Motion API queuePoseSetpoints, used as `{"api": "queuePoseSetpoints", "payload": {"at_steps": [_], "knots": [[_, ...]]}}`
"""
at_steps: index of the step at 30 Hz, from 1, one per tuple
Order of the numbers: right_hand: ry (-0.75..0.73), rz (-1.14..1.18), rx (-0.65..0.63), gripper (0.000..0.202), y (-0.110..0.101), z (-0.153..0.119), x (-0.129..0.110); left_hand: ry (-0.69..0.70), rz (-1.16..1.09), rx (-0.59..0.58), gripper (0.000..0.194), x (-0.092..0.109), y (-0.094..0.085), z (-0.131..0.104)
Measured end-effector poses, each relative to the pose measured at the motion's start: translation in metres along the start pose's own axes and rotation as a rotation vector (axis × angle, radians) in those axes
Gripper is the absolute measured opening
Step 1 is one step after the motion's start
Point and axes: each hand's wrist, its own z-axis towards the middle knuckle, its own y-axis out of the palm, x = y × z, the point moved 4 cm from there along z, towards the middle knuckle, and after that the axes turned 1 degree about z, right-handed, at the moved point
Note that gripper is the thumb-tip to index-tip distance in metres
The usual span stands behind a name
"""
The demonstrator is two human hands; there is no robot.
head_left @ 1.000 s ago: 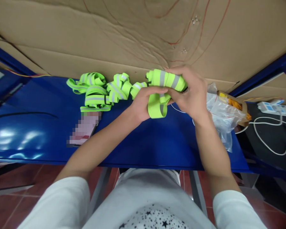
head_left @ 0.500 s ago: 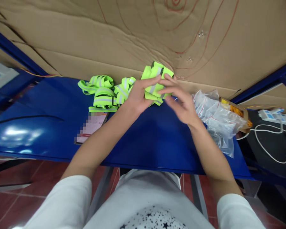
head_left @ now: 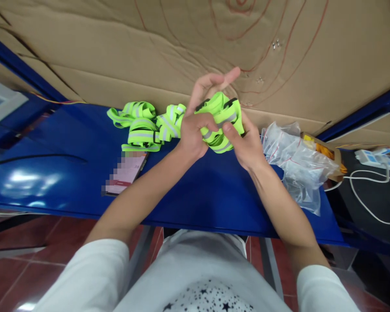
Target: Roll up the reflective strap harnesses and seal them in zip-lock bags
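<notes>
A folded bundle of neon-yellow reflective strap (head_left: 221,116), with grey stripes and black buckles, is held up between both hands over the bench. My left hand (head_left: 195,130) grips its left side, thumb pressed on the front and the other fingers reaching behind and above. On the right side my right hand (head_left: 248,143) pinches it, thumb in front and fingers hidden behind. Left of my left hand, several more reflective straps (head_left: 144,130) lie coiled on the blue bench (head_left: 214,195).
A phone-like flat device (head_left: 125,173) with a blurred screen lies before the coiled straps. Clear plastic bags (head_left: 299,160) and a small cardboard box (head_left: 336,160) sit at the right. Cardboard (head_left: 117,52) with red lines stands behind. A black cable (head_left: 35,159) crosses the left side.
The bundle has been turned and gathered into a more compact, rounded shape. My right hand has moved from loose fingers over its front to a pinch on its right side.
</notes>
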Motion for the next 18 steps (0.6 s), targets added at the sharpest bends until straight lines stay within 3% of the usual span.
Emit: {"api": "queuePoseSetpoints", "payload": {"at_steps": [6,12,18], "knots": [[0.041,-0.008,0.067,0.053,-0.012,0.004,0.001,0.025,-0.045,-0.03,0.049,-0.012,0.007,0.002],[0.049,-0.033,0.387,0.049,-0.016,0.002,0.01,-0.104,0.074,0.192,0.043,-0.051,0.002,-0.004],[0.061,-0.066,0.432,0.045,-0.007,-0.004,0.019,-0.108,0.089,0.12,0.055,-0.062,0.004,-0.008]]}}
